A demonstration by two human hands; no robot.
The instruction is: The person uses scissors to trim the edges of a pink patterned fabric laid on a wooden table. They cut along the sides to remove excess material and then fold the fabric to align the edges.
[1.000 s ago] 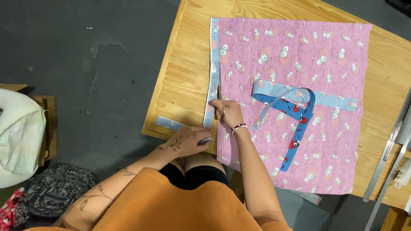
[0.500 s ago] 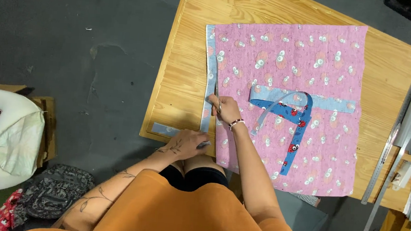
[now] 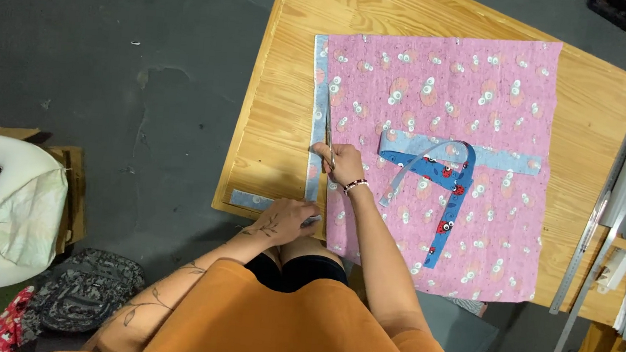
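Observation:
A pink patterned fabric square [image 3: 446, 97] lies flat on a wooden table [image 3: 281, 106]. My right hand [image 3: 338, 163] grips scissors [image 3: 327, 134] whose blades point away from me along the fabric's left edge, where a narrow light-blue strip [image 3: 320, 80] runs beside it. My left hand [image 3: 289, 217] presses down on the near end of that strip at the table's front edge. On the middle of the pink fabric lie a light-blue strip [image 3: 500, 158] and a looped blue ladybird-print strip [image 3: 449, 201].
Long metal rulers [image 3: 600, 213] lie along the table's right side beside grey material and papers. A cut strip piece [image 3: 250, 199] rests at the table's front-left edge. On the dark floor to the left are a white chair [image 3: 5, 211] and a patterned bag [image 3: 88, 292].
My right hand with the scissors has advanced a little farther along the fabric's left edge. The left hand has stayed on the strip's near end.

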